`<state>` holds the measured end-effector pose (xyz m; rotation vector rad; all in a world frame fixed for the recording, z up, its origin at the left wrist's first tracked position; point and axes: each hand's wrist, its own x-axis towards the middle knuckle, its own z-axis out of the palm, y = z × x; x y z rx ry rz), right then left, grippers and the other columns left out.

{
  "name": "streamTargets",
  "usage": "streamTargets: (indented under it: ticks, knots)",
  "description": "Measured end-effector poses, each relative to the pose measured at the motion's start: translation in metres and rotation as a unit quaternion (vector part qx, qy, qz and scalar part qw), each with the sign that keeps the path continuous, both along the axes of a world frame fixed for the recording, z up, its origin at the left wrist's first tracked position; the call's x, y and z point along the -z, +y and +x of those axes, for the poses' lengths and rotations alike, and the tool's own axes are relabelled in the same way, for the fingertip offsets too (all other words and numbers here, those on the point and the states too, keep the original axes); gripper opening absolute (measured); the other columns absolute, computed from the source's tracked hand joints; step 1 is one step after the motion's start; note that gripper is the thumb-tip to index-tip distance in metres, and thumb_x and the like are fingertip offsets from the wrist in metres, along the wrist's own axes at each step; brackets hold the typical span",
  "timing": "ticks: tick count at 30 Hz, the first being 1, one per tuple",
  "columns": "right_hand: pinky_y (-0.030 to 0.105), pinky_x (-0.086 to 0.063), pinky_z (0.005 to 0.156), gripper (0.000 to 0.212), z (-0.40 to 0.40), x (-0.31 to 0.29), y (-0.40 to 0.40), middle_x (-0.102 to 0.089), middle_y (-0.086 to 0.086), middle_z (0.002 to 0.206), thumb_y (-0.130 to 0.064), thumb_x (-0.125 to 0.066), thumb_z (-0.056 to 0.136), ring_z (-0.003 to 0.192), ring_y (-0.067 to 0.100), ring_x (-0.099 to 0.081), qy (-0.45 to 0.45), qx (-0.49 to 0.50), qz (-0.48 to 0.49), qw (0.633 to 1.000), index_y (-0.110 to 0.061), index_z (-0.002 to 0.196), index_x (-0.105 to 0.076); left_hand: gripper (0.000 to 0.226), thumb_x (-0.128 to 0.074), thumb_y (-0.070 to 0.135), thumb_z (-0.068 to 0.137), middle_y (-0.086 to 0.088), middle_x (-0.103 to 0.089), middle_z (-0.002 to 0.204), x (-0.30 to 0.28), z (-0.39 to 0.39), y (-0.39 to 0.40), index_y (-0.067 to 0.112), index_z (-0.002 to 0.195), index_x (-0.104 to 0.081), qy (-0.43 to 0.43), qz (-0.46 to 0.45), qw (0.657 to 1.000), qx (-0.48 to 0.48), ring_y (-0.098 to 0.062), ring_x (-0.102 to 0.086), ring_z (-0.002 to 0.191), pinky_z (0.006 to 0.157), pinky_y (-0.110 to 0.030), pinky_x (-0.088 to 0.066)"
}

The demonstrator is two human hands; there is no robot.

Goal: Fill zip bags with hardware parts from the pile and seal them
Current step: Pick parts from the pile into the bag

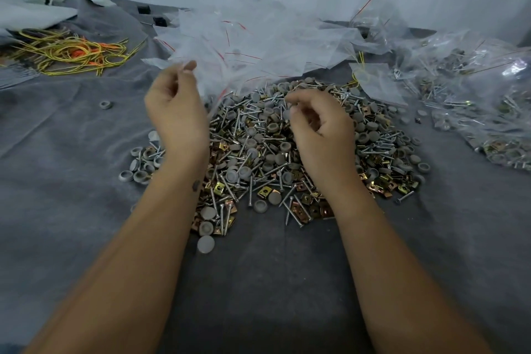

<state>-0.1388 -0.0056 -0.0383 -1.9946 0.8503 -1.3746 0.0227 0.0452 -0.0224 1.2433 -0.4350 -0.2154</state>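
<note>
A pile of hardware parts lies in the middle of the grey cloth: silver screws, grey round caps and brass-coloured clips. My left hand is raised at the pile's left edge and pinches the top of a clear zip bag with a red seal line. My right hand hovers over the pile with curled fingers, thumb and forefinger pinched on a small grey part. A heap of empty zip bags lies just behind the pile.
Filled bags are stacked at the right. A tangle of yellow and orange ties lies at the far left. A stray grey cap sits alone on the cloth. A pale wall rises behind.
</note>
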Motion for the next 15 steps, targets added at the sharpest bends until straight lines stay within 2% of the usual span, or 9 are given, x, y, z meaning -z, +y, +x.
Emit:
streamTargets:
  ticks: [1, 3, 5, 8, 9, 11, 13, 15]
  knots:
    - [0.023, -0.051, 0.074, 0.019, 0.0, 0.001, 0.0, -0.063, -0.007, 0.092, -0.01, -0.057, 0.09, 0.083, 0.006, -0.058, 0.027, -0.012, -0.002, 1.0, -0.022, 0.098, -0.07, 0.021, -0.051, 0.011, 0.097, 0.013, -0.067, 0.072, 0.001, -0.003, 0.0, 0.016, 0.1, -0.072, -0.025, 0.024, 0.999, 0.02, 0.003, -0.046, 0.049, 0.065, -0.026, -0.044]
    - [0.02, -0.05, 0.078, 0.021, 0.0, 0.001, 0.0, -0.061, -0.012, 0.093, -0.005, -0.059, 0.087, 0.087, 0.002, -0.057, 0.103, -0.033, -0.005, 0.994, -0.021, 0.092, -0.071, 0.023, -0.052, 0.014, 0.097, 0.013, -0.054, 0.056, 0.006, -0.011, -0.001, 0.027, 0.096, -0.07, -0.084, 0.09, 0.99, 0.068, -0.001, -0.033, 0.041, 0.056, -0.027, -0.036]
    - [0.03, -0.05, 0.082, 0.019, 0.0, 0.002, 0.001, -0.059, -0.011, 0.091, -0.005, -0.061, 0.083, 0.089, 0.006, -0.055, 0.173, -0.067, -0.002, 0.983, -0.02, 0.088, -0.072, 0.022, -0.052, 0.016, 0.095, 0.013, -0.045, 0.046, 0.009, -0.014, -0.003, 0.026, 0.098, -0.072, -0.117, 0.121, 0.981, 0.094, -0.003, -0.028, 0.038, 0.048, -0.022, -0.028]
    - [0.038, -0.045, 0.087, 0.021, 0.002, 0.002, 0.004, -0.059, -0.006, 0.091, -0.016, -0.064, 0.079, 0.094, 0.014, -0.051, 0.258, -0.13, -0.009, 0.957, -0.025, 0.095, -0.073, 0.021, -0.054, 0.016, 0.092, 0.011, -0.047, 0.051, 0.009, -0.011, -0.004, 0.023, 0.098, -0.074, -0.096, 0.129, 0.98, 0.113, -0.002, -0.034, 0.039, 0.05, -0.024, -0.031]
    - [0.038, -0.041, 0.088, 0.028, 0.003, 0.003, 0.005, -0.058, -0.005, 0.092, -0.018, -0.062, 0.077, 0.094, 0.014, -0.048, 0.29, -0.144, -0.022, 0.946, -0.029, 0.101, -0.073, 0.022, -0.055, 0.015, 0.091, 0.011, -0.048, 0.053, 0.008, -0.01, -0.004, 0.023, 0.096, -0.074, -0.085, 0.124, 0.982, 0.115, -0.002, -0.037, 0.04, 0.05, -0.023, -0.033]
    - [0.033, -0.031, 0.089, 0.041, 0.005, 0.004, 0.007, -0.053, -0.007, 0.097, -0.018, -0.058, 0.075, 0.093, 0.011, -0.038, 0.346, -0.153, -0.046, 0.925, -0.038, 0.109, -0.07, 0.022, -0.054, 0.013, 0.089, 0.012, -0.042, 0.045, 0.008, -0.009, -0.004, 0.021, 0.094, -0.074, -0.06, 0.103, 0.986, 0.119, -0.005, -0.032, 0.037, 0.042, -0.02, -0.028]
    - [0.03, -0.025, 0.087, 0.044, 0.005, 0.004, 0.006, -0.049, -0.01, 0.1, -0.017, -0.059, 0.076, 0.091, 0.007, -0.031, 0.366, -0.153, -0.051, 0.916, -0.043, 0.11, -0.068, 0.022, -0.053, 0.01, 0.089, 0.012, -0.038, 0.041, 0.008, -0.008, -0.005, 0.019, 0.093, -0.073, -0.046, 0.091, 0.987, 0.123, -0.006, -0.027, 0.036, 0.039, -0.018, -0.023]
    - [0.029, -0.024, 0.086, 0.041, 0.005, 0.004, 0.004, -0.049, -0.011, 0.099, -0.017, -0.061, 0.078, 0.091, 0.006, -0.031, 0.361, -0.154, -0.047, 0.919, -0.043, 0.108, -0.069, 0.022, -0.053, 0.009, 0.091, 0.014, -0.041, 0.039, 0.007, -0.008, -0.005, 0.017, 0.094, -0.073, -0.041, 0.092, 0.986, 0.129, -0.003, -0.03, 0.035, 0.038, -0.017, -0.024]
